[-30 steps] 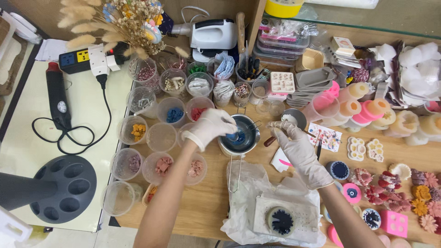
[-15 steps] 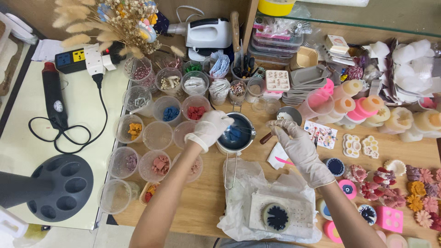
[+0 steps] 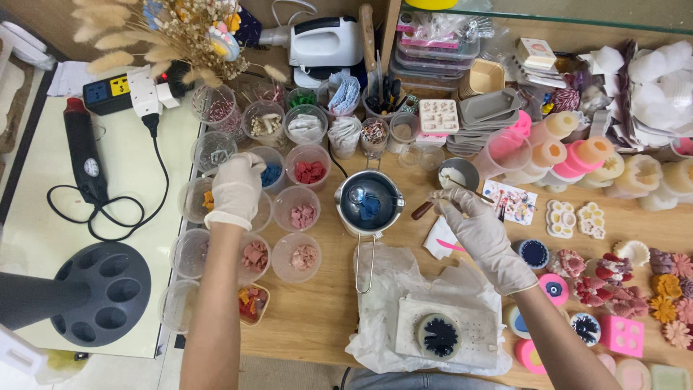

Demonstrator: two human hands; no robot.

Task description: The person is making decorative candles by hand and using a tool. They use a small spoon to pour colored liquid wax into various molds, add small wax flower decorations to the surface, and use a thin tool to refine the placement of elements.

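Note:
My left hand (image 3: 234, 189), in a white glove, reaches over a cluster of clear plastic cups, fingertips at the cup of blue pieces (image 3: 273, 174); its fingers curl down and hide what is under them. A metal melting pot (image 3: 345, 209) with a long handle holds dark blue liquid and a blue lump. Right of the pot my gloved right hand (image 3: 485, 237) pinches a thin tool with a brown handle (image 3: 422, 210). A small metal cup (image 3: 459, 174) stands just behind it.
Cups of red and pink pieces (image 3: 303, 217) surround my left hand. A white block with a dark blue flower shape (image 3: 438, 336) lies on crumpled plastic near me. Finished moulded pieces (image 3: 621, 271) crowd the right. A hand mixer (image 3: 325, 43), power strip (image 3: 108, 94) and black round stand (image 3: 101, 292) lie around.
My left hand has left the melting pot and moved left to the plastic cups. My right hand has stayed beside the pot.

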